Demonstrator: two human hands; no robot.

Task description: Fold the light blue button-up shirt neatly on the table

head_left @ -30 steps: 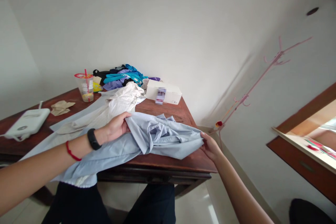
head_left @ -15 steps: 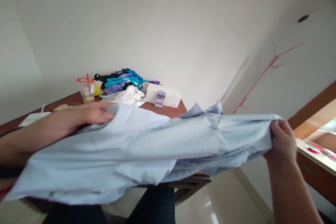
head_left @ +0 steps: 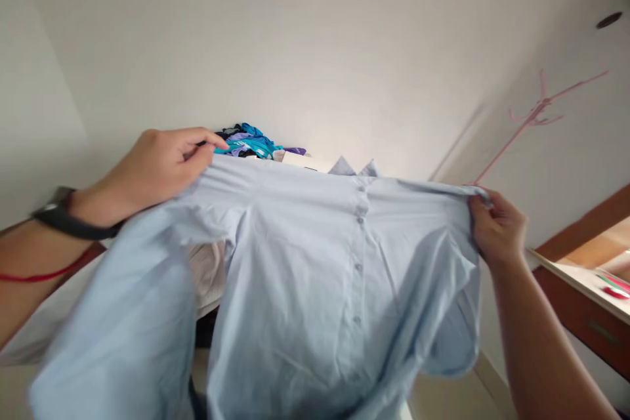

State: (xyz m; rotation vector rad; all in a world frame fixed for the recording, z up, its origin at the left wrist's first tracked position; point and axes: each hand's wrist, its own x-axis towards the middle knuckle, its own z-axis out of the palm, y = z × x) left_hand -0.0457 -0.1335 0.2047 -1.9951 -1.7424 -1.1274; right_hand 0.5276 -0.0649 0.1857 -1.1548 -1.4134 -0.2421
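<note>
Holding the light-blue, buttoned cloth shirt [head_left: 295, 262] in the air, you clamp its shoulders in your left hand [head_left: 160, 170] and right hand [head_left: 499, 230]; pull both evenly, so the front hangs smooth.

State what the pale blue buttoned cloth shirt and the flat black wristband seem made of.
The shirt looks like thin woven cotton or a blend: matte, softly wrinkled. The wristband is probably silicone or rubber: smooth, fairly dull, bending around the wrist, though blurred.

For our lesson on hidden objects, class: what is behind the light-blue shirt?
Above the shirt: part of a colourful clothes pile and a white strip. Between sleeve and body: pale striped cloth. The shirt covers the rest.
</note>
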